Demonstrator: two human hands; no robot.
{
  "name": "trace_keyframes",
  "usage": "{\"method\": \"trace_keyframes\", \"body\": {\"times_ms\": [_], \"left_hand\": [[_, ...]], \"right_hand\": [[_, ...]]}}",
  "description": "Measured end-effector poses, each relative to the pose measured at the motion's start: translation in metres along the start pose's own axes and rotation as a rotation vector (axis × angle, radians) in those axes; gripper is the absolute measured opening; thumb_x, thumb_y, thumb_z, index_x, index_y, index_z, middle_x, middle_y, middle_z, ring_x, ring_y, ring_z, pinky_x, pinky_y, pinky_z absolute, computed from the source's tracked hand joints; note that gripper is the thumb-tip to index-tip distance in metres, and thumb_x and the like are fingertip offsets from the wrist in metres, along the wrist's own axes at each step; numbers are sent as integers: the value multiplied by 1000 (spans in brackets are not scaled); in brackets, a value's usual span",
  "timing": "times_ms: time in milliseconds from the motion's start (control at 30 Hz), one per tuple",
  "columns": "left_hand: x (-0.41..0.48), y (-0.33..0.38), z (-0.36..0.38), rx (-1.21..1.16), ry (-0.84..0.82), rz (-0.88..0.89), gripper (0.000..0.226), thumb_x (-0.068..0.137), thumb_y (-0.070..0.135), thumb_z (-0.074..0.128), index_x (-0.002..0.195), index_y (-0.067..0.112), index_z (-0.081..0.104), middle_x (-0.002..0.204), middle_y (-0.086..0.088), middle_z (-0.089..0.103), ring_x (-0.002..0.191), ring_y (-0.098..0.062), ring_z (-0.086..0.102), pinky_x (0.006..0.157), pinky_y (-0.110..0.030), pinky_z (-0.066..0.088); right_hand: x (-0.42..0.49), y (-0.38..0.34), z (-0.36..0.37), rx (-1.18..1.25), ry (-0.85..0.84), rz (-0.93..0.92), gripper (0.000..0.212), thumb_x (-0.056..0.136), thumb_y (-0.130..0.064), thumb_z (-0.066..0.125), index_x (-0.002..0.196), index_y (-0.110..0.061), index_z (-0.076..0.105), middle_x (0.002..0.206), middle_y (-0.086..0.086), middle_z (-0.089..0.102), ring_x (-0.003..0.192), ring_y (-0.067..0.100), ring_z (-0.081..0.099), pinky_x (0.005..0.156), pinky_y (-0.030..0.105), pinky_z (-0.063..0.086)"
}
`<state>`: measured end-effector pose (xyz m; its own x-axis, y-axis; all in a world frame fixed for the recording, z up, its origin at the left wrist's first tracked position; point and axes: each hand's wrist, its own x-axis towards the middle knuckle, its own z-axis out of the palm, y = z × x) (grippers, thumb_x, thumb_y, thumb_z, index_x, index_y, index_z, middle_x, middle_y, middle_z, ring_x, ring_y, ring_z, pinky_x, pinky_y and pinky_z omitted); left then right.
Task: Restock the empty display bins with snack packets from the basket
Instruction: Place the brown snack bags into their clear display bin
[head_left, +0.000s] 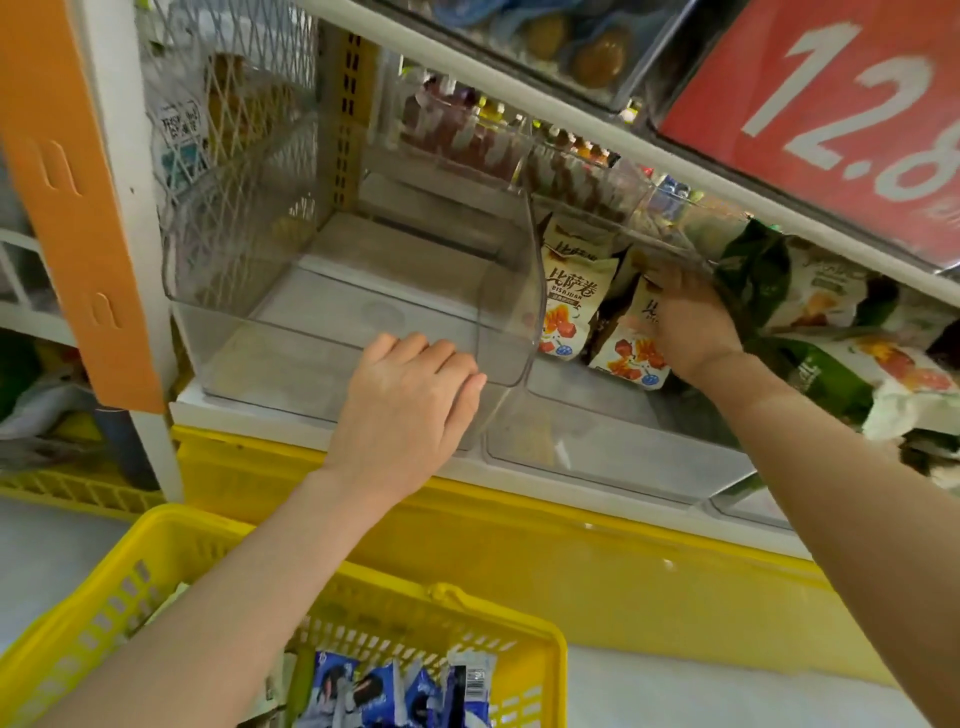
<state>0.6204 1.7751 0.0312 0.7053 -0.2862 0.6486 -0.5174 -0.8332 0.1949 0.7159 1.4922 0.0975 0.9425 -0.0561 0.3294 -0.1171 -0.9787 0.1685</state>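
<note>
Restock barely begun: your left hand (410, 410) hooks its fingers over the front rim of the empty bin (311, 364), and nothing lies in the clear tub beyond your knuckles. Just to the right of that grip, on the far side of the shared wall, stands the second bin (597, 457), where your right hand (685, 322) lies over one of the beige packets (569, 306). The back of the hand hides the fingertips, so you cannot tell whether it pinches the packet or only presses it into place. A few beige packets stand at the back of that bin, to the left of your right hand and under it, and the front of the bin below your wrist looks bare. Right of that hand, green bags (810, 301) fill the neighbouring space, with a red price sign (831, 104) hanging above.

Below your left forearm sits the yellow basket (156, 525), with blue packets (363, 691) still heaped in it.

By this showing, one bin is partly stocked, the bin under your left hand has had nothing, and the basket stock is still to be moved. Most of the job appears to lie ahead.
</note>
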Motion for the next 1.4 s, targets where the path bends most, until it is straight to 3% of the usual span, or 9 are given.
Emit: {"method": "trace_keyframes", "body": {"times_ms": [100,233,333,400,500,733,1033,1200,1400], "left_hand": [[-3,3,-7,13,-70,-13,42,98,31,25,93,17,64,86,0,66,79,-17,56,75,-33,38],[-7,4,-19,-61,-218,-17,45,97,39,25,121,18,56,116,-1,62,108,-19,53,95,-35,34],[-17,2,-31,-62,-302,-9,48,98,41,25,139,20,39,140,0,45,131,-18,36,112,-33,18],[-28,2,-42,-78,-320,-1,48,99,40,28,143,21,32,148,1,33,138,-17,25,115,-31,11],[-55,-1,-63,-156,-285,-31,42,98,35,36,137,19,42,136,1,45,127,-17,39,106,-32,28],[-172,-47,-85,-136,-241,-338,25,95,21,47,118,15,57,109,-1,57,99,-21,53,82,-33,41],[-309,-131,-99,14,-529,-852,35,97,20,43,127,4,49,122,-19,54,111,-37,51,91,-43,39],[-355,-130,-96,-315,-670,-949,22,99,34,32,107,18,45,102,-8,63,95,-25,59,80,-34,46],[-359,-130,-89,-269,-536,-949,22,99,41,30,93,22,39,79,2,53,74,-18,52,62,-29,34]], "right_hand": [[-32,-13,-14,248,39,59,56,95,-44,42,141,-14,29,142,14,41,124,33,47,96,44,44],[-98,-28,-24,408,6,39,48,95,-50,35,136,-26,29,129,8,56,103,32,61,71,34,44],[-148,-38,-23,357,-77,-83,53,95,-48,34,141,-22,29,142,6,45,123,27,49,95,36,41],[-175,-44,-20,272,-71,-155,61,95,-45,36,147,-15,23,151,6,31,140,21,26,114,28,18],[-203,-57,-23,318,-47,-151,59,97,-42,34,147,-14,22,156,3,19,144,16,13,113,22,5],[-261,-128,-23,497,-69,-279,36,99,-33,38,128,-14,47,123,2,52,112,16,50,93,24,38],[-335,-270,35,621,-587,-319,40,102,-35,30,136,-16,36,136,2,44,119,16,48,96,30,43],[-374,-332,66,900,-1030,-86,63,100,-38,37,149,-7,12,156,7,18,141,22,25,115,35,24],[-370,-367,83,1086,-1079,181,62,97,-37,46,145,-5,23,148,5,35,136,23,35,108,29,30]]}}
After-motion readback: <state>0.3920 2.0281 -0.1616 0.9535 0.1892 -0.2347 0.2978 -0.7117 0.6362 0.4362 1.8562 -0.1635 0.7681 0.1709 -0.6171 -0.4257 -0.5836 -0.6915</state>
